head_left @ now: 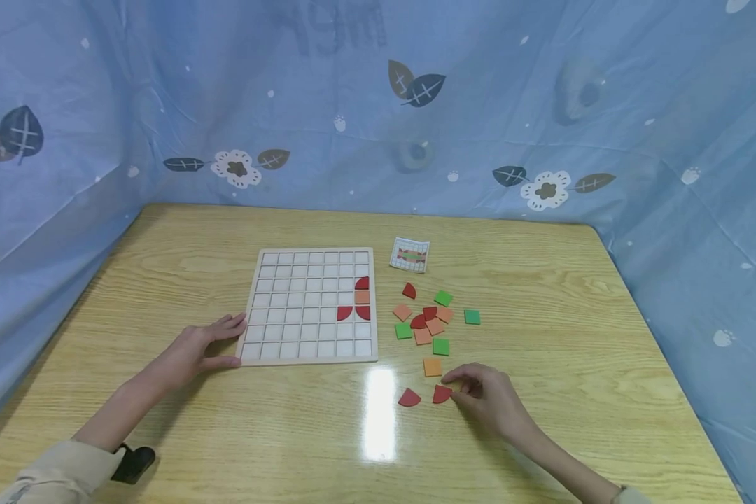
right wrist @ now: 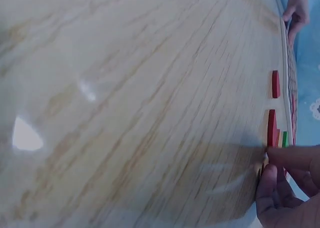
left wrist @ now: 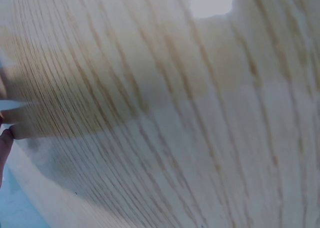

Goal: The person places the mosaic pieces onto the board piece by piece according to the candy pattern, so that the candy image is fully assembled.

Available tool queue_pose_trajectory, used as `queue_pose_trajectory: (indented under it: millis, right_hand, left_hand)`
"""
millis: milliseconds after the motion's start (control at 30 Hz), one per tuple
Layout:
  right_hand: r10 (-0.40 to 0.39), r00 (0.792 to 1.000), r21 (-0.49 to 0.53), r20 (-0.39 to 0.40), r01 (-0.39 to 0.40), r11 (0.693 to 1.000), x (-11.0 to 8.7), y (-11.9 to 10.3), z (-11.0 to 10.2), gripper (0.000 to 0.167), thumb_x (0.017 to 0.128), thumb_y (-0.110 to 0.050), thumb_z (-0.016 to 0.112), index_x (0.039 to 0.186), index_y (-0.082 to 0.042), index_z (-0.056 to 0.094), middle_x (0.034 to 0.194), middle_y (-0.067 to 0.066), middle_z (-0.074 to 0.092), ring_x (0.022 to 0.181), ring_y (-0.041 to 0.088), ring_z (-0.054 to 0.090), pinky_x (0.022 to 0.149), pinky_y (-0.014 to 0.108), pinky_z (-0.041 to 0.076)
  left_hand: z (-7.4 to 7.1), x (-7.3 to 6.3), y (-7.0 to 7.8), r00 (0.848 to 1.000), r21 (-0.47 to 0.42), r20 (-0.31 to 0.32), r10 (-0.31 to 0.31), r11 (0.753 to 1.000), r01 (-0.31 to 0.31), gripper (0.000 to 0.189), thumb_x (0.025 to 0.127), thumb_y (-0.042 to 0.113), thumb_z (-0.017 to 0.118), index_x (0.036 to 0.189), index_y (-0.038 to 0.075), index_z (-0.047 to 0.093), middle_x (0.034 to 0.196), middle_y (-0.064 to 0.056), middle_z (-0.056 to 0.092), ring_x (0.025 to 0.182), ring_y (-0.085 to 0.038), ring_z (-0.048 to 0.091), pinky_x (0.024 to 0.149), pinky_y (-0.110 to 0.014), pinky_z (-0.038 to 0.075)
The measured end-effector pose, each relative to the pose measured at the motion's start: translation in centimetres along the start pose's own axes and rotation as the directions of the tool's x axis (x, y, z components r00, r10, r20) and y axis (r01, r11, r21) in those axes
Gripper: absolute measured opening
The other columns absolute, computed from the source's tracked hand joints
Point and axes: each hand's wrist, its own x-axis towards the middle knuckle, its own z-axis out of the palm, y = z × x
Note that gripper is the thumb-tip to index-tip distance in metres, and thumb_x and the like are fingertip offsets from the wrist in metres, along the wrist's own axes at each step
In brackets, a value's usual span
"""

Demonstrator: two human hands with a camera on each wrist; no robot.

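My right hand (head_left: 488, 397) is low over the table, thumb and index finger pinching the edge of a red quarter-circle tile (head_left: 441, 395). Another red quarter-circle tile (head_left: 409, 398) lies just left of it. In the right wrist view the fingertips meet the end of the red tile (right wrist: 271, 128). My left hand (head_left: 204, 344) rests at the near left corner of the white grid board (head_left: 309, 362), fingers and thumb spread along its edge. On the board's right side sit an orange square tile (head_left: 362, 297) and several red quarter-circles (head_left: 363, 313).
Right of the board lie loose tiles: green squares (head_left: 441, 346), orange squares (head_left: 432, 367) and more red quarter-circles (head_left: 409, 290). A small printed pattern card (head_left: 410, 255) is behind them. Blue patterned cloth (head_left: 327, 140) borders the wooden table (head_left: 529, 280) at the back and sides.
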Motion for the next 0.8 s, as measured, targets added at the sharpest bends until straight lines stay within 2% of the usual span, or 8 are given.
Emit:
queue_pose_trajectory:
  millis: [100, 200, 367, 433, 533, 600, 700, 800]
  right_hand:
    - [-0.002, 0.999, 0.006, -0.037, 0.003, 1.000, 0.0, 0.0, 0.0, 0.020, 0.079, 0.009, 0.072, 0.094, -0.004, 0.071, 0.092, 0.004, 0.069, 0.069, 0.003, 0.055, 0.062, 0.020, 0.053]
    - [0.017, 0.998, 0.007, -0.062, -0.016, 1.000, 0.0, -0.1, 0.2, 0.018, 0.077, -0.001, 0.078, 0.093, -0.005, 0.071, 0.087, 0.002, 0.067, 0.068, 0.003, 0.054, 0.060, 0.019, 0.052]
    - [0.010, 0.995, -0.040, -0.099, -0.014, 0.999, 0.3, -0.4, 1.0, 0.031, 0.069, -0.014, 0.086, 0.094, -0.005, 0.070, 0.080, -0.002, 0.060, 0.065, 0.006, 0.048, 0.057, 0.018, 0.045]
    - [-0.002, 0.995, -0.062, -0.103, -0.004, 0.998, 0.4, -0.5, 1.2, 0.033, 0.068, -0.013, 0.087, 0.094, -0.004, 0.069, 0.080, -0.002, 0.058, 0.064, 0.007, 0.045, 0.055, 0.018, 0.042]
    - [0.010, 0.997, -0.058, -0.081, -0.015, 0.998, 0.4, -0.6, 1.1, 0.032, 0.070, -0.008, 0.085, 0.095, -0.004, 0.067, 0.080, -0.002, 0.058, 0.064, 0.007, 0.044, 0.055, 0.018, 0.040]
    - [0.027, 0.998, -0.035, -0.058, -0.029, 0.999, 0.3, -0.5, 0.8, 0.030, 0.072, -0.002, 0.082, 0.097, -0.005, 0.066, 0.081, -0.002, 0.059, 0.066, 0.007, 0.047, 0.057, 0.018, 0.044]
    - [0.038, 0.998, -0.017, -0.050, -0.039, 0.999, 0.2, -0.2, 0.1, 0.033, 0.073, 0.008, 0.078, 0.102, -0.005, 0.066, 0.088, -0.001, 0.065, 0.075, 0.010, 0.056, 0.065, 0.021, 0.052]
    - [0.046, 0.996, -0.026, -0.081, -0.048, 0.999, 0.1, 0.1, -0.4, 0.038, 0.071, 0.011, 0.078, 0.104, -0.004, 0.066, 0.096, 0.001, 0.067, 0.083, 0.016, 0.061, 0.074, 0.025, 0.055]
  left_hand:
    - [0.0, 0.0, 0.0, 1.000, 0.007, -0.005, 0.010, 1.000, -0.009, 0.068, 0.079, 0.026, 0.076, 0.133, -0.006, 0.051, 0.141, -0.023, 0.044, 0.129, -0.046, 0.039, 0.102, -0.048, 0.038]
    - [-0.1, 0.1, 0.1, 1.000, 0.016, -0.015, 0.024, 1.000, -0.024, 0.068, 0.079, 0.026, 0.077, 0.133, -0.007, 0.052, 0.141, -0.023, 0.045, 0.128, -0.046, 0.040, 0.104, -0.043, 0.038]
    - [-0.2, 0.0, 0.1, 0.999, 0.010, -0.025, 0.022, 1.000, -0.022, 0.068, 0.078, 0.025, 0.077, 0.132, -0.007, 0.052, 0.141, -0.024, 0.045, 0.128, -0.047, 0.040, 0.104, -0.042, 0.037]
    - [-0.1, 0.0, 0.0, 1.000, 0.003, -0.021, 0.021, 1.000, -0.021, 0.067, 0.079, 0.025, 0.077, 0.132, -0.007, 0.052, 0.141, -0.024, 0.044, 0.128, -0.047, 0.040, 0.107, -0.031, 0.034]
    - [0.1, 0.0, -0.1, 0.999, 0.002, -0.026, 0.037, 0.999, -0.037, 0.067, 0.079, 0.025, 0.077, 0.132, -0.008, 0.052, 0.140, -0.024, 0.045, 0.127, -0.047, 0.041, 0.104, -0.015, 0.025]
    - [0.2, 0.0, -0.1, 0.999, 0.004, -0.025, 0.039, 0.999, -0.038, 0.067, 0.079, 0.025, 0.077, 0.132, -0.008, 0.052, 0.140, -0.024, 0.045, 0.127, -0.047, 0.041, 0.103, -0.013, 0.024]
    - [0.2, -0.1, 0.0, 0.999, 0.009, -0.025, 0.034, 0.999, -0.034, 0.068, 0.079, 0.026, 0.077, 0.133, -0.008, 0.051, 0.140, -0.024, 0.045, 0.127, -0.047, 0.041, 0.106, -0.028, 0.034]
    - [0.1, -0.1, 0.0, 0.999, 0.012, -0.023, 0.029, 1.000, -0.029, 0.068, 0.079, 0.026, 0.076, 0.133, -0.007, 0.051, 0.141, -0.024, 0.045, 0.128, -0.046, 0.041, 0.102, -0.046, 0.039]
